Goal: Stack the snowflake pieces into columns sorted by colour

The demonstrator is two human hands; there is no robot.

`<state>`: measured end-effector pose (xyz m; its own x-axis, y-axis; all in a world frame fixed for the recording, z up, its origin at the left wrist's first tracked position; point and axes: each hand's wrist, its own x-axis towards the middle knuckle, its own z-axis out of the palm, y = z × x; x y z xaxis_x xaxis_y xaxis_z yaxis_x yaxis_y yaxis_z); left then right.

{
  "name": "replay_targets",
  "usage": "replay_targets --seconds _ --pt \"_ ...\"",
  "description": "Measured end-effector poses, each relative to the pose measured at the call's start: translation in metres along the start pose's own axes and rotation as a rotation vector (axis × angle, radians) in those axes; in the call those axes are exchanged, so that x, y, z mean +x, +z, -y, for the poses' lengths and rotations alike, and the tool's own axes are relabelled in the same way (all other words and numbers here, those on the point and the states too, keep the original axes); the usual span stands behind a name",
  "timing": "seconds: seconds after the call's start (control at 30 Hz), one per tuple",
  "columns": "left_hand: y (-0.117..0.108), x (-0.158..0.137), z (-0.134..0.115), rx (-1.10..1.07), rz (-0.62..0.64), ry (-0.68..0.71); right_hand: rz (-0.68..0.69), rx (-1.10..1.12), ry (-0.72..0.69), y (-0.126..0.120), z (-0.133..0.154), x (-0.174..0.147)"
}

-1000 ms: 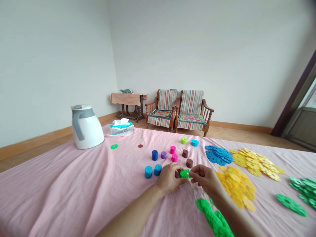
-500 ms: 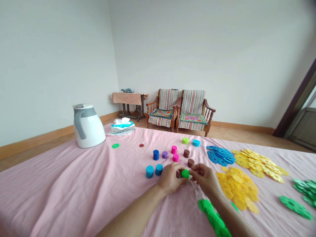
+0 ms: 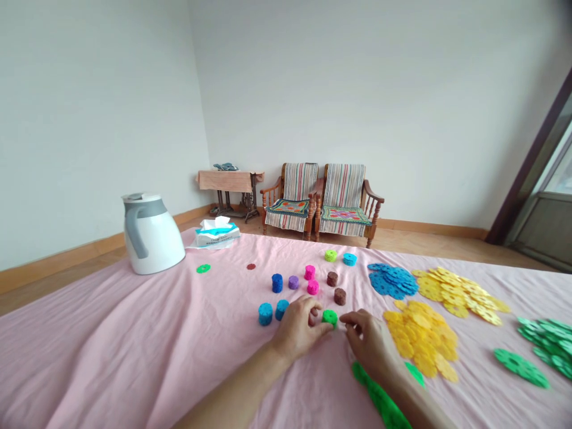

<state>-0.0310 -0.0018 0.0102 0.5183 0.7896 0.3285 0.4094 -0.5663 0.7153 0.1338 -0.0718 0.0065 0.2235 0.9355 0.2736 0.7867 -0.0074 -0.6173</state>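
A short stack of bright green notched discs point(image 3: 329, 317) stands on the pink cloth between my hands. At its left, my left hand point(image 3: 298, 328) has its thumb by the stack's lower front and its curled fingers behind, loosely parted. My right hand point(image 3: 373, 341) is just right of the stack, with bent fingers and a small gap between thumb and index fingertip; no disc shows in it. Beneath my right forearm lies a spread of green discs point(image 3: 379, 396), partly hidden. Light blue stacks point(image 3: 265, 314) stand beyond my left hand; brown stacks point(image 3: 340, 297) stand behind the green one.
Further back are pink point(image 3: 313, 287), purple point(image 3: 294, 282) and dark blue point(image 3: 277, 283) stacks. At right lie blue discs point(image 3: 393, 281), yellow discs point(image 3: 422, 336) and darker green discs point(image 3: 547, 342). A white jug point(image 3: 156, 241) and tissue box point(image 3: 218, 235) stand at left.
My right hand has drawn slightly away from the green stack, and my left fingers have loosened around it. The whole view has shifted a little, so things appear further left.
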Motion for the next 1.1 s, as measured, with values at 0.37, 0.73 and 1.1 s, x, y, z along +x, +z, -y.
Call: replay_targets --seconds 0.37,0.73,1.1 --pt "0.001 0.000 -0.004 0.096 -0.006 0.014 0.077 -0.152 -0.034 -0.006 0.019 -0.007" --pt "0.000 -0.001 -0.004 0.129 0.033 0.003 0.092 -0.110 0.010 -0.001 0.008 -0.005" --pt "0.002 0.000 -0.003 0.128 0.018 0.025 0.106 -0.030 0.007 -0.001 0.012 -0.003"
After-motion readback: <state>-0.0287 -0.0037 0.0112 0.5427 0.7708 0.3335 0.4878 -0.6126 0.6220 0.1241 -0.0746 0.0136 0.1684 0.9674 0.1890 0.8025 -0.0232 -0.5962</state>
